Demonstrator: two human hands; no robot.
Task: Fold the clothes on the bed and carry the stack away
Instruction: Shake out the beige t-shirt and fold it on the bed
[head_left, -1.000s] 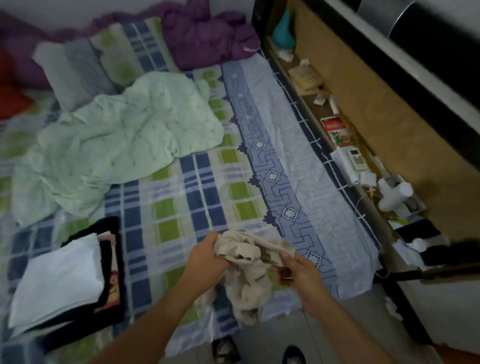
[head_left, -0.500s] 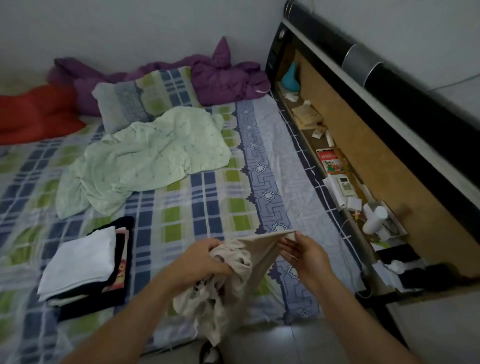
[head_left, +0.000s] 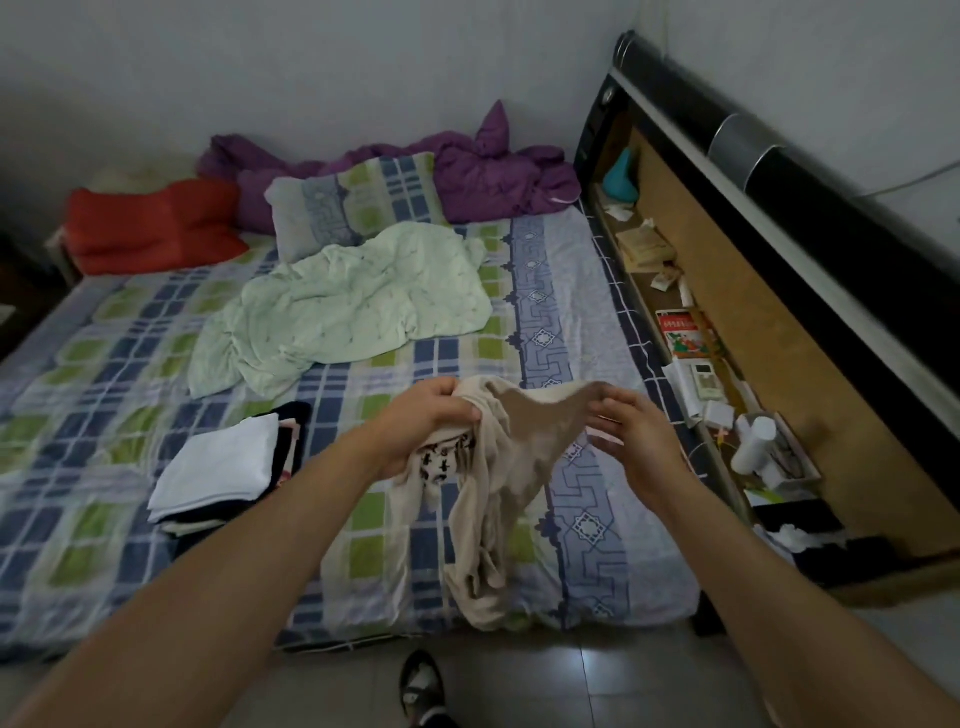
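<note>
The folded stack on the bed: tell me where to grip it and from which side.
Take the folded stack by its two short ends, hands coming in low from either side and sliding under the dark bottom garment. The white piece lies loose on top and layers overhang below, so lifting from underneath likely keeps them together. Both hands first need to put down the beige garment.

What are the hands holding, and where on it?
A beige garment: left hand grips its bunched top, right hand pinches the upper edge.
</note>
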